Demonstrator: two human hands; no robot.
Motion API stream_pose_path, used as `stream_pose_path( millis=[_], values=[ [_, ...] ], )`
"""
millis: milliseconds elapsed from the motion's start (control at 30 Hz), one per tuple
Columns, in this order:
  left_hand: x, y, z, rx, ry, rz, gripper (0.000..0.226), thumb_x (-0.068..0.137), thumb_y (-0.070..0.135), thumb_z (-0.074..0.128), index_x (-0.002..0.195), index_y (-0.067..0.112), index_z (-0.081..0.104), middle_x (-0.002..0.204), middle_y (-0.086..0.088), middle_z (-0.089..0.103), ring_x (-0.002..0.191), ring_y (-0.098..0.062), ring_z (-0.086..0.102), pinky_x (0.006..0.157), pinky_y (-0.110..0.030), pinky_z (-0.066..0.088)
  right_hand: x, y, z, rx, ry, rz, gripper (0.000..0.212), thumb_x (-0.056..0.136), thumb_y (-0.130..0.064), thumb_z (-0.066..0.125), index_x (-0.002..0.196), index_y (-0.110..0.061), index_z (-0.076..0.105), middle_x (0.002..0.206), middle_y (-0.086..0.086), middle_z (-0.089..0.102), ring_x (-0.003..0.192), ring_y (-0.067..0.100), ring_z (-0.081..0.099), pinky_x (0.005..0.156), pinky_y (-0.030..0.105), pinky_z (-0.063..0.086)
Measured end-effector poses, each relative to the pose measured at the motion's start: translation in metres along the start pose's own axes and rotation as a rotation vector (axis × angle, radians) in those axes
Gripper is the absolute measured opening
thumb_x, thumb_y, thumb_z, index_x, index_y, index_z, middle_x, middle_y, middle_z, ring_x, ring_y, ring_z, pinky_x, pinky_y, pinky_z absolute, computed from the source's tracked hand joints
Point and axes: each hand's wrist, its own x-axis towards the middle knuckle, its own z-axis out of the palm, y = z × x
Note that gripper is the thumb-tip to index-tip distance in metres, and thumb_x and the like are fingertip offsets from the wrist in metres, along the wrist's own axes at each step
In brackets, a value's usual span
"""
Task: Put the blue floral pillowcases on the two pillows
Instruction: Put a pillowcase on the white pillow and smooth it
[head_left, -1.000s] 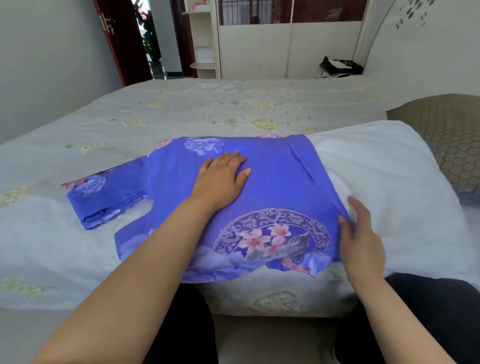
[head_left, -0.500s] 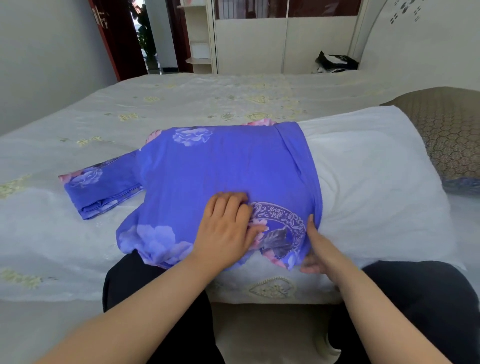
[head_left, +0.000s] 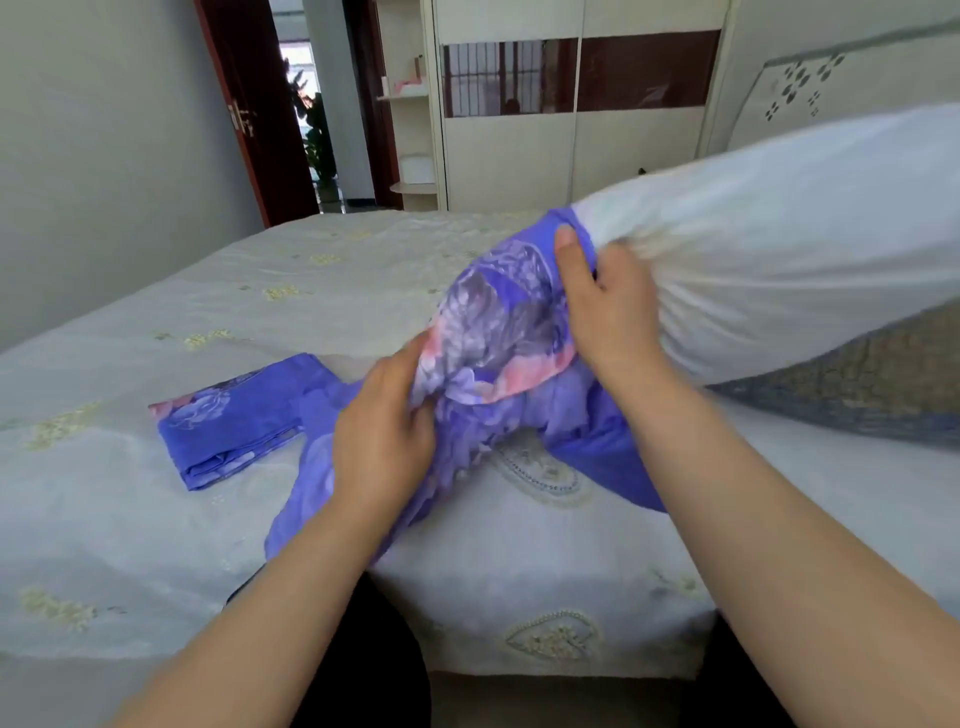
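The pillowcase (head_left: 493, 332) is bunched over the near end of the white pillow (head_left: 769, 244), which is lifted off the bed (head_left: 156, 519) and slants up to the right. The right hand (head_left: 610, 306) grips the case's edge together with the pillow end, thumb on the blue cloth, fingers (head_left: 615, 260) curled into the white. The left hand (head_left: 384, 431) holds the gathered cloth lower down, fingers curled round it; the loose rest of the case hangs from both hands onto the bed. Left of the left hand a second, folded pillowcase (head_left: 234, 421) lies flat. Under the raised pillow, right of the hands, a brown pillow (head_left: 857, 384) rests on the bed.
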Motion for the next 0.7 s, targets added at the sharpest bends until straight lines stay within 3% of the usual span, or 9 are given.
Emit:
stream_pose_path(
  millis=[67,133,233,333,467,533,567,633,700],
  values=[
    [0.027,0.015,-0.012,-0.253,0.119,-0.122,0.034,0.087,0.009,0.057,0.118,0.023,0.060,0.093,0.018,0.063,0.082,0.006,0.057,0.070,-0.013,0.040,0.038,-0.033,0.003,-0.079,-0.043,-0.246,0.038,0.097,-0.036,0.045,0.065,-0.020,0.033,0.059,-0.002,0.037,0.065,0.021,0.039,0.063,0.037,0.030],
    [0.050,0.021,-0.020,-0.442,0.167,-0.199,0.016,0.088,0.010,0.058,0.102,0.017,0.064,0.085,0.014,0.063,0.071,0.009,0.054,0.067,-0.010,0.040,0.068,-0.055,0.011,-0.146,-0.140,-0.420,0.024,0.097,-0.038,0.045,0.085,-0.016,0.048,0.079,0.000,0.051,0.077,0.020,0.046,0.074,0.036,0.036],
    [0.058,0.014,-0.017,-0.615,0.096,-0.362,0.018,0.093,0.014,0.054,0.078,0.025,0.055,0.067,0.010,0.052,0.053,0.002,0.043,0.056,-0.017,0.038,0.088,-0.064,0.028,-0.244,-0.344,-0.565,0.053,0.089,-0.051,0.053,0.127,-0.015,0.049,0.122,0.001,0.056,0.113,0.019,0.050,0.095,0.029,0.035],
    [0.044,-0.007,0.008,-0.633,-0.011,-0.556,0.027,0.094,0.013,0.051,0.069,0.020,0.045,0.058,0.005,0.047,0.056,-0.010,0.045,0.046,-0.015,0.036,0.086,-0.044,0.045,-0.481,-0.455,-0.722,0.081,0.079,-0.064,0.056,0.145,-0.025,0.030,0.147,0.004,0.035,0.138,0.024,0.028,0.113,0.034,0.019],
    [-0.001,-0.057,0.041,-0.624,-0.353,-0.867,0.015,0.077,0.020,0.061,0.073,0.015,0.048,0.071,-0.006,0.048,0.064,-0.016,0.051,0.048,-0.010,0.041,0.060,0.024,0.056,-0.828,-0.787,-0.414,0.107,0.068,-0.081,0.051,0.150,-0.028,0.009,0.159,0.005,0.005,0.146,0.028,0.006,0.115,0.048,0.006],
    [-0.024,-0.085,0.053,-0.482,-0.524,-0.888,0.014,0.095,0.017,0.052,0.081,0.022,0.051,0.081,-0.003,0.055,0.080,-0.021,0.054,0.062,-0.022,0.047,0.039,0.068,0.057,-0.916,-1.032,-0.183,0.110,0.069,-0.080,0.051,0.151,-0.026,0.001,0.160,0.005,0.001,0.145,0.029,0.011,0.114,0.048,0.014],
    [-0.025,-0.096,0.056,-0.368,-0.507,-0.848,0.022,0.099,0.023,0.046,0.078,0.027,0.051,0.079,0.000,0.055,0.085,-0.020,0.052,0.068,-0.026,0.044,0.029,0.087,0.057,-0.944,-1.100,-0.117,0.104,0.074,-0.078,0.048,0.151,-0.024,0.003,0.159,0.006,0.005,0.144,0.030,0.016,0.113,0.045,0.019],
    [-0.010,-0.099,0.058,-0.249,-0.444,-0.786,0.041,0.098,0.048,0.034,0.073,0.024,0.056,0.081,-0.004,0.055,0.088,-0.017,0.049,0.077,-0.027,0.035,0.023,0.111,0.056,-0.934,-1.033,-0.107,0.081,0.086,-0.069,0.040,0.147,-0.018,0.025,0.153,0.010,0.028,0.137,0.032,0.032,0.106,0.042,0.032],
    [0.017,-0.089,0.057,-0.160,-0.521,-0.717,0.059,0.096,0.058,0.023,0.084,0.014,0.060,0.089,-0.009,0.053,0.089,-0.017,0.047,0.079,-0.027,0.033,0.030,0.121,0.058,-0.833,-0.848,-0.165,0.050,0.094,-0.053,0.041,0.122,-0.015,0.055,0.130,0.011,0.055,0.117,0.030,0.052,0.088,0.035,0.042]
  ],
)
